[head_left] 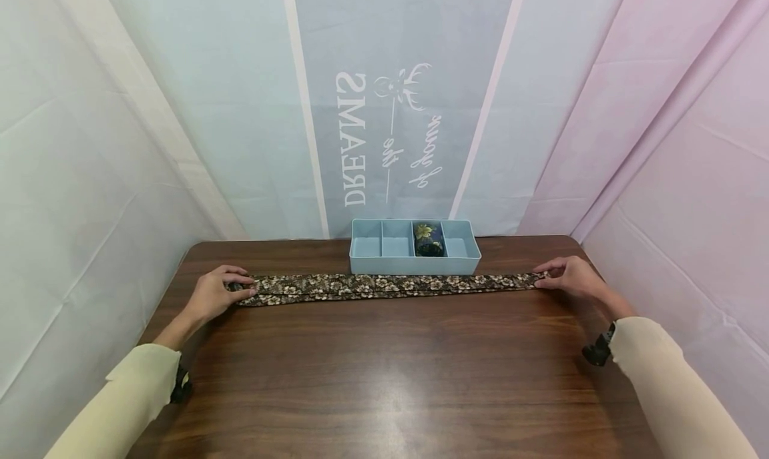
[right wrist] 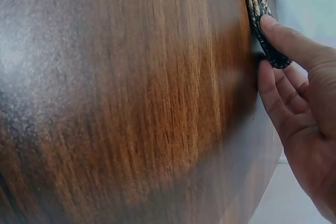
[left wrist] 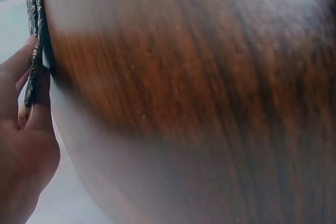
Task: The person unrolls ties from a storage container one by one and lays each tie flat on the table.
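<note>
A dark necktie (head_left: pixel 372 285) with a cream floral print lies stretched lengthwise across the table, folded into a long narrow strip. At its wider left end my left hand (head_left: pixel 217 292) pinches the cloth between thumb and fingers. My right hand (head_left: pixel 571 275) holds the narrower right end the same way. In the left wrist view the tie's edge (left wrist: pixel 35 14) runs between the fingers of the left hand (left wrist: pixel 29 145). The right wrist view has the thumb of the right hand (right wrist: pixel 310 98) on top of the tie's end (right wrist: pixel 257 3).
Just behind the tie stands a light blue box (head_left: pixel 414 266) with several compartments. A rolled dark blue cloth with a yellow-green leaf print (head_left: pixel 428 239) sits in its third compartment from the left. The brown wooden table (head_left: pixel 384 365) backs onto a printed curtain (head_left: pixel 396 112).
</note>
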`<state>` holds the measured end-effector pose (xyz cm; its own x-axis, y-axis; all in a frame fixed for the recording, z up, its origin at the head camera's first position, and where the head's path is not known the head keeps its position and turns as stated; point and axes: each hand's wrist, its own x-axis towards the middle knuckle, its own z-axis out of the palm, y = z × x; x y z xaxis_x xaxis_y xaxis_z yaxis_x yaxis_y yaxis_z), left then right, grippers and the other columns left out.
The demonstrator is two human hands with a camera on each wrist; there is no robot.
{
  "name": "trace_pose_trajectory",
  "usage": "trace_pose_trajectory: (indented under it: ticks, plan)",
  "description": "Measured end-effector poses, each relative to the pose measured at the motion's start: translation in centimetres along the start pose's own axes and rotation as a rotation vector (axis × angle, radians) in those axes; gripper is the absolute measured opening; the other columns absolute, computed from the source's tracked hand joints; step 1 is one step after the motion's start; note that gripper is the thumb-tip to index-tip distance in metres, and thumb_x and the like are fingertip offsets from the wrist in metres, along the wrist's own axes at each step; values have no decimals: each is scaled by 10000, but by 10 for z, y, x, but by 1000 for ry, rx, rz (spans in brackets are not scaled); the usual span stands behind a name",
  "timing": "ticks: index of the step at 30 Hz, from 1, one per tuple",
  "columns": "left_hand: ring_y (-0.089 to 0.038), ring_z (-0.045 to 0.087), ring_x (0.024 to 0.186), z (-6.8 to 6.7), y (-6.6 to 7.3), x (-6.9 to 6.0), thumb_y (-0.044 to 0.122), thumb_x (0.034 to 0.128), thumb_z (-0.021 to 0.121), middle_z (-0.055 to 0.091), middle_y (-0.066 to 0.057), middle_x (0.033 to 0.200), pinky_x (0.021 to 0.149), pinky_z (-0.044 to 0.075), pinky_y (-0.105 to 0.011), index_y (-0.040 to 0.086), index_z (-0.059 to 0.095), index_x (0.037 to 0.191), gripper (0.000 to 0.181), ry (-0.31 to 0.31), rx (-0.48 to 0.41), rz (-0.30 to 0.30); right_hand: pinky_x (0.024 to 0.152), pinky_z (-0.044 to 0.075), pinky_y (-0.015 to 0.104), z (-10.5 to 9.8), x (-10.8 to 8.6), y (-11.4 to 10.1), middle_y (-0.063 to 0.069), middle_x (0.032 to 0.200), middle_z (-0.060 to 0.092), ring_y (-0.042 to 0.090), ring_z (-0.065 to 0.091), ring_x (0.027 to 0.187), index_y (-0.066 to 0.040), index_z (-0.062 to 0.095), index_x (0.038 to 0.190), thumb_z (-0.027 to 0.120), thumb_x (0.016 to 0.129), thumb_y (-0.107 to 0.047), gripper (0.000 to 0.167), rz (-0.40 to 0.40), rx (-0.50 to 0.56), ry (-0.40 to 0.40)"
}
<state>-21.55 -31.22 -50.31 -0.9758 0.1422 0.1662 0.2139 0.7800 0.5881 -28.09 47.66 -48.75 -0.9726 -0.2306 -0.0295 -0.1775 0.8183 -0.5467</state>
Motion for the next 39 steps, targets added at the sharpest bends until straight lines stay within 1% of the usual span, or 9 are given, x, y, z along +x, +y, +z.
trace_pose_trajectory:
  ticks: [6, 13, 17, 20, 23, 27, 31, 35, 39]
  plan:
    - [-497, 601, 1208, 2, 0, 0, 114, 894, 860, 657, -269, 1295, 980, 510, -666, -11, 819, 1091, 237, -14, 35, 35, 615, 463, 235, 2, 3, 2, -17, 812, 743, 63, 558, 699, -54, 829, 1106, 924, 838, -276, 361, -10, -28, 19]
    - [-499, 618, 1186, 2, -3, 1, 122, 887, 867, 666, -272, 1282, 950, 526, -662, 0, 821, 1096, 246, -16, 62, 60, 633, 446, 237, 1, 4, 3, -4, 869, 726, 61, 518, 721, -76, 840, 1082, 935, 822, -276, 341, -19, -75, 20]
    - [-513, 594, 1218, 0, -3, 1, 170, 898, 870, 641, -284, 1329, 950, 521, -667, 2, 808, 1131, 294, -22, 41, 53, 629, 444, 237, 0, 4, 2, 10, 843, 728, 70, 529, 709, -60, 825, 1120, 926, 834, -302, 389, -11, -65, 9]
    - [-535, 540, 1282, -3, -2, 0, 229, 912, 864, 594, -299, 1397, 986, 489, -693, -16, 777, 1196, 385, -36, 12, 28, 665, 485, 219, -3, 4, 1, 50, 897, 780, 62, 616, 770, -56, 811, 1157, 914, 849, -342, 432, -7, -48, 3]
    - [-548, 494, 1334, -5, 0, 1, 270, 924, 853, 557, -307, 1447, 1027, 448, -720, -26, 743, 1261, 462, -46, 3, 17, 745, 527, 195, -6, 4, 0, 97, 1019, 811, 126, 718, 904, -54, 798, 1188, 893, 873, -367, 453, -11, -39, -2]
    - [-546, 466, 1368, -8, 4, 5, 269, 939, 838, 540, -307, 1476, 1067, 405, -733, -26, 703, 1334, 511, -41, -11, 25, 809, 535, 196, -11, 5, -3, 164, 1122, 795, 307, 752, 1040, -19, 769, 1235, 866, 904, -370, 492, -27, -45, 5]
    - [-552, 437, 1401, -11, 9, 11, 286, 970, 804, 510, -304, 1518, 1080, 386, -747, -32, 642, 1412, 568, -40, -5, 34, 939, 575, 396, -18, 8, -10, 259, 1257, 731, 446, 698, 1166, 26, 708, 1326, 851, 922, -346, 567, -54, -43, 15]
    - [-558, 399, 1435, -10, 16, 18, 304, 986, 783, 462, -302, 1568, 1090, 361, -765, -25, 588, 1475, 621, -37, -2, 37, 1037, 494, 651, -24, 13, -21, 329, 1345, 657, 524, 630, 1234, 55, 639, 1397, 846, 928, -313, 631, -95, -48, 25]
    - [-550, 385, 1453, -8, 26, 27, 303, 988, 781, 445, -297, 1588, 1113, 339, -766, -5, 560, 1509, 645, -23, -4, 53, 1026, 485, 702, -31, 19, -33, 358, 1371, 622, 557, 636, 1201, 75, 587, 1437, 845, 928, -303, 685, -113, -51, 19]
